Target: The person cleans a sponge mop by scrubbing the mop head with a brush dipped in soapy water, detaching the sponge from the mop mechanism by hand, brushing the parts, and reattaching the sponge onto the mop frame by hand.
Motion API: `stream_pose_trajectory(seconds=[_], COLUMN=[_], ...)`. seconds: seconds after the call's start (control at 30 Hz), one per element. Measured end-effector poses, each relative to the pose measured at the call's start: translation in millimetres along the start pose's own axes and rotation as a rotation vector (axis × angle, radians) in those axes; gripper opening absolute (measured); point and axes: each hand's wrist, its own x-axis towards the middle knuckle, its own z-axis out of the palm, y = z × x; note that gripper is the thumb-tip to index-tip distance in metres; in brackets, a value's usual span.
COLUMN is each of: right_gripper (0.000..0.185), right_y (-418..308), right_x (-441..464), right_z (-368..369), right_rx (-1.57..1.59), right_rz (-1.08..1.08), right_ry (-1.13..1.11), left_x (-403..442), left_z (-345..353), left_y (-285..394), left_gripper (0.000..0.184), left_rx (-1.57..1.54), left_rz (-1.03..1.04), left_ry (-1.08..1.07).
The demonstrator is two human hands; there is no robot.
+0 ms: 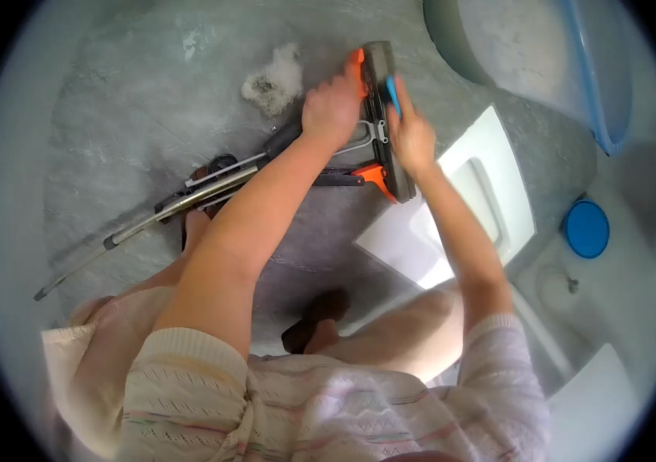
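A mop head (398, 179) with orange end clips lies across the upper middle, its long metal handle (181, 202) running down to the left. My left hand (331, 112) is closed on the orange clip (359, 71) at the head's upper end. On the right side of the head, my right hand (411, 132) grips a small blue tool (393, 94), held against the dark strip of the head. The tool's working end is hard to make out.
A clump of grey-white fluff or foam (275, 80) lies on the grey floor (112, 123). To the right are a white squat toilet or basin (514, 185), a blue round lid (586, 229) and a large blue-rimmed tub (612, 142).
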Motion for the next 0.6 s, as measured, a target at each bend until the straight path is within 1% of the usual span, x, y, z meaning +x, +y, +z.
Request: stream_pose_trajectory(seconds=[0.03, 0.1, 0.2, 0.27, 0.37, 0.47, 0.5, 0.53, 0.6], right_gripper=[0.052, 0.052, 0.053, 0.055, 0.057, 0.05, 0.05, 0.049, 0.051], right_y=[-6, -16, -20, -6, 2, -20, -28, -32, -31], right_x=[31, 75, 60, -3, -36, 50, 78, 88, 62], right_z=[6, 9, 3, -1, -15, 5, 5, 5, -2], right_rx=[-0.031, 0.045, 0.092, -0.04, -0.022, -0.031, -0.024, -0.02, 0.024], right_rz=[0.041, -0.017, 0.044, -0.045, 0.07, -0.016, -0.02, -0.018, 0.05], right_ry=[-0.033, 0.025, 0.03, 0.091, -0.11, 0.039, 0.017, -0.015, -0.055], left_x=[2, 4, -3, 5, 1, 3, 4, 0, -4], left_z=[-1, -1, -9, -13, -3, -2, -2, -2, -5], left_y=[-2, -7, -2, -3, -1, -4, -5, -6, -6], left_gripper=[0.048, 0.049, 0.05, 0.051, 0.053, 0.053, 0.053, 0.053, 0.054], left_rx=[0.003, 0.016, -0.033, -0.047, -0.019, 0.01, 0.012, 0.009, -0.031], left_rz=[-0.02, 0.005, 0.003, -0.011, -0.017, -0.004, 0.004, 0.009, 0.02], left_ry=[-0.011, -0.015, -0.051, -0.042, -0.055, -0.065, -0.065, -0.075, -0.046])
